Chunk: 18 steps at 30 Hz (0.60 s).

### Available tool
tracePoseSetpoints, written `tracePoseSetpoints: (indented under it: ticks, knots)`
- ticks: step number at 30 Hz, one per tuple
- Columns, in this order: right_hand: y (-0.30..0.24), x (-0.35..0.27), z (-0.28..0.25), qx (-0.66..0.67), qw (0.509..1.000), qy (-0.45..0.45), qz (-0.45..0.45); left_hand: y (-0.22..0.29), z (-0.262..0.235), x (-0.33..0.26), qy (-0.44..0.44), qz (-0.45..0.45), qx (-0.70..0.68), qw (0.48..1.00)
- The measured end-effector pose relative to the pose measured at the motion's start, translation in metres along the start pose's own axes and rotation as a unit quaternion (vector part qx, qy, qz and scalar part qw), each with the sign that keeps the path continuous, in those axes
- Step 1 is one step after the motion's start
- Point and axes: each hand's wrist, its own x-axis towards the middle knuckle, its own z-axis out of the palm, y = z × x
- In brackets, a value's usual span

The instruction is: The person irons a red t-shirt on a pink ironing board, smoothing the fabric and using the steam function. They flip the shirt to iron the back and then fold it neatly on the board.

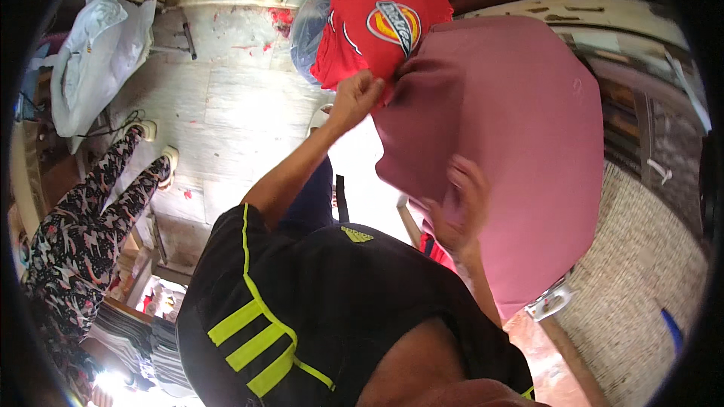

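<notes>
A red cloth (343, 49) with a printed badge lies bunched on top of a blue-grey plastic bag at the far side. My left hand (359, 98) is closed in a fist at the near lower edge of this red cloth, pinching its corner. To the right spreads a large mauve cloth (539, 128) over a table-like surface, its left part (422, 132) hanging in folds and shadow. My right hand (461, 207) is beside that near left edge, fingers apart and slightly blurred, with nothing seen in it. Whether its fingertips touch the mauve cloth I cannot tell.
A person in patterned trousers (98, 226) stands at the left. Beyond them is a white sack (102, 60). Red scraps lie on the pale tiled floor (219, 105). A woven mat (633, 286) and a white plastic fitting (550, 301) border the mauve cloth at right.
</notes>
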Motion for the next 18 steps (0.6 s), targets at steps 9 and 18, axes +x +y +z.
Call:
tracePoseSetpoints:
  ticks: [9,18]
  knots:
    - [-0.062,-0.047,0.071,0.133,0.986,0.095,0.028,0.143,-0.004,-0.196,-0.063,0.267,0.153,0.949]
    - [-0.113,-0.112,0.006,0.244,0.969,-0.025,-0.012,0.103,-0.049,-0.291,0.083,0.416,0.26,0.867]
